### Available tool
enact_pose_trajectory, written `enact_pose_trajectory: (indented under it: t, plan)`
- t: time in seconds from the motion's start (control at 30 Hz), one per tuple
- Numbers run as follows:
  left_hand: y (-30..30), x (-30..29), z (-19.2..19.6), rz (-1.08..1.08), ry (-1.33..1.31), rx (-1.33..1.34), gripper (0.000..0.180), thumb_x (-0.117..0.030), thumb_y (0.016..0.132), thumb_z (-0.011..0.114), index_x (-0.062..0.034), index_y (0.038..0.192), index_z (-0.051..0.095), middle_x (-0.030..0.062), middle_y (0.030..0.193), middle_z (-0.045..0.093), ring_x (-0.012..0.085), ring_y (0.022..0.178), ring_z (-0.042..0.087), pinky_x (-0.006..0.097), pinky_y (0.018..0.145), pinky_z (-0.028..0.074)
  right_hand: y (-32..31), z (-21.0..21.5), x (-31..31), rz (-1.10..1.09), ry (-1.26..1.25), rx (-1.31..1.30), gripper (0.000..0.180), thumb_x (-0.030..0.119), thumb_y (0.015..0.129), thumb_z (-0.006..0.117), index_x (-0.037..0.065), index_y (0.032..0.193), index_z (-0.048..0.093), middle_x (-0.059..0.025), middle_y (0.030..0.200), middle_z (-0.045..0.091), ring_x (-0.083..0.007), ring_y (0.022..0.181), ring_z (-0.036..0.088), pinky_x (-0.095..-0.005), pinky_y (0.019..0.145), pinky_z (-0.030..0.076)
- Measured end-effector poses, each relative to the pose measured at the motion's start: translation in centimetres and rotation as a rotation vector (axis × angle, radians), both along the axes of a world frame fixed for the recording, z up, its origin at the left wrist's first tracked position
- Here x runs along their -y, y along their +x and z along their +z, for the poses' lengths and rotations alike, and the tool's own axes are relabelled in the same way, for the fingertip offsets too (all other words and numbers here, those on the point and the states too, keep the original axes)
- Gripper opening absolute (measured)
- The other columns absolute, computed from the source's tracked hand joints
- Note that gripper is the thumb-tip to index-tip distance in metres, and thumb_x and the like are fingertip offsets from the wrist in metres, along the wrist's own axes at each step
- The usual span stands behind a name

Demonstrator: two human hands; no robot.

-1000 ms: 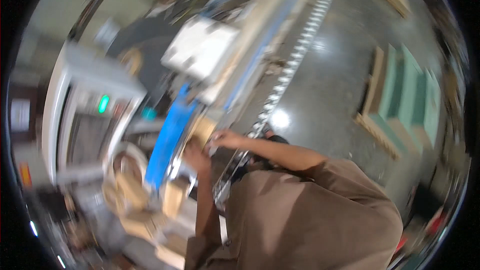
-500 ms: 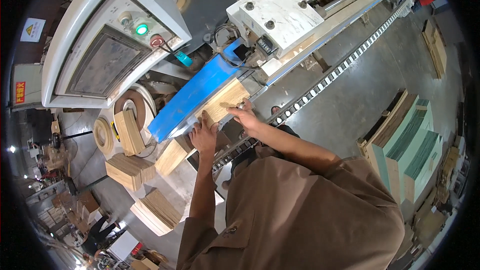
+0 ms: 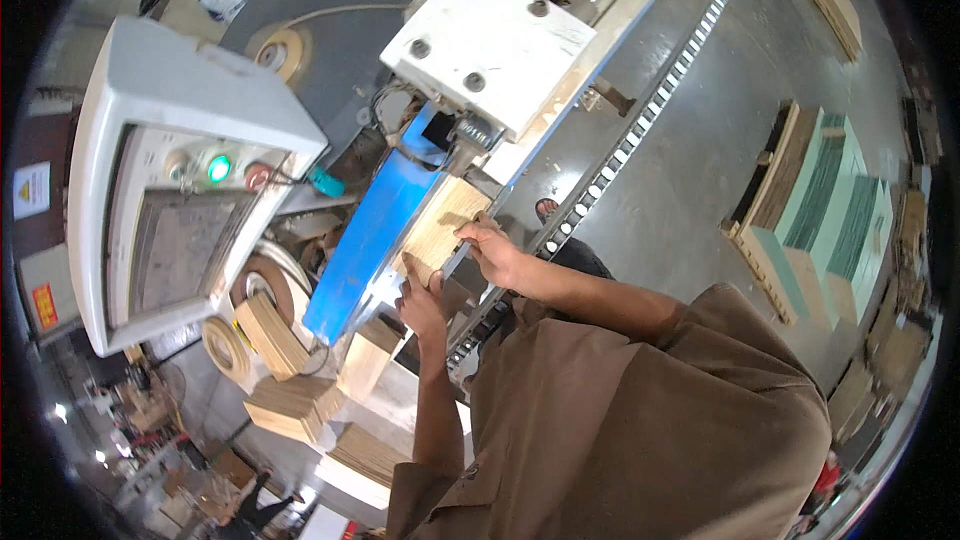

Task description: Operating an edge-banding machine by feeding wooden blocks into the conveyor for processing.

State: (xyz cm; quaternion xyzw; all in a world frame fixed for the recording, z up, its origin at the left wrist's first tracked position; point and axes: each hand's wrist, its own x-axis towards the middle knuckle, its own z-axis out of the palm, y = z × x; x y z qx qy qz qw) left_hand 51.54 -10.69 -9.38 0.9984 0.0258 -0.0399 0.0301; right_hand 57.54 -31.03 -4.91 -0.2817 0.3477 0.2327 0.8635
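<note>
Your left hand point(image 3: 420, 302) and right hand point(image 3: 497, 253) press flat, fingers spread rather than clenched, on the wooden panel point(image 3: 443, 227) against the machine's blue guard point(image 3: 372, 240), keeping it square.

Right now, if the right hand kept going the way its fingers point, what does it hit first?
Likely the blue guard. The right hand lies on the wooden panel, fingers pointing across it toward that guard, with only bare wood between. Depth is hard to judge.

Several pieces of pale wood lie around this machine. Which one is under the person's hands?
The flat wooden panel on the machine bed beside the blue guard: left hand and right hand press it. The other wooden pieces sit stacked lower left, untouched.
</note>
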Motion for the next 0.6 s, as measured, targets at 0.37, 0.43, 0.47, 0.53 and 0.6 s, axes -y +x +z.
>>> enact_pose_trajectory:
  t: [0.37,0.43,0.47,0.53,0.6]
  plan:
    - [5.2,9.4,-0.7,0.004,-0.181,0.016,0.082,-0.054,0.096,0.068,-0.0145,0.162,0.042,0.0204,0.104,0.075,0.0365,0.091,0.072,0.051,0.094,0.048,-1.8,-3.4,5.4,0.049,-0.346,0.209,0.067,0.005,0.096,0.063,0.012,0.16,0.046,-0.0123,0.147,0.055,-0.025,0.127,0.056,-0.0377,0.11,0.046]
    - [6.4,11.4,-1.4,0.018,-0.219,0.023,0.082,-0.052,0.095,0.07,-0.0138,0.162,0.043,0.0202,0.105,0.075,0.0355,0.092,0.073,0.051,0.095,0.048,-2.8,-3.3,7.4,0.215,-0.676,0.422,0.06,0.007,0.095,0.065,0.012,0.154,0.053,-0.0138,0.142,0.059,-0.0266,0.123,0.06,-0.0383,0.107,0.048]
    - [6.8,11.8,-1.5,0.014,-0.249,0.023,0.082,-0.051,0.094,0.071,-0.013,0.161,0.044,0.02,0.106,0.075,0.0345,0.094,0.073,0.05,0.095,0.047,-3.2,-2.8,8.4,0.352,-0.99,0.645,0.054,0.01,0.095,0.066,0.011,0.148,0.059,-0.0153,0.136,0.062,-0.0283,0.119,0.063,-0.039,0.103,0.05]
    - [7.2,12.6,-1.8,-0.02,-0.208,0.158,0.081,-0.05,0.093,0.073,-0.0131,0.16,0.046,0.0192,0.107,0.075,0.0334,0.095,0.073,0.05,0.097,0.046,-2.6,-1.2,10.3,0.502,-1.272,0.944,0.04,0.014,0.092,0.069,0.009,0.132,0.07,-0.018,0.117,0.069,-0.0348,0.109,0.067,-0.0423,0.099,0.053]
    - [8.0,12.9,-0.6,-0.011,-0.31,0.026,0.076,-0.048,0.095,0.07,-0.0155,0.16,0.046,0.0187,0.111,0.076,0.0327,0.101,0.073,0.05,0.097,0.048,-2.3,-2.2,11.2,0.735,-1.418,0.933,0.034,0.018,0.089,0.073,0.007,0.121,0.074,-0.0185,0.107,0.073,-0.0401,0.106,0.067,-0.0455,0.097,0.053]
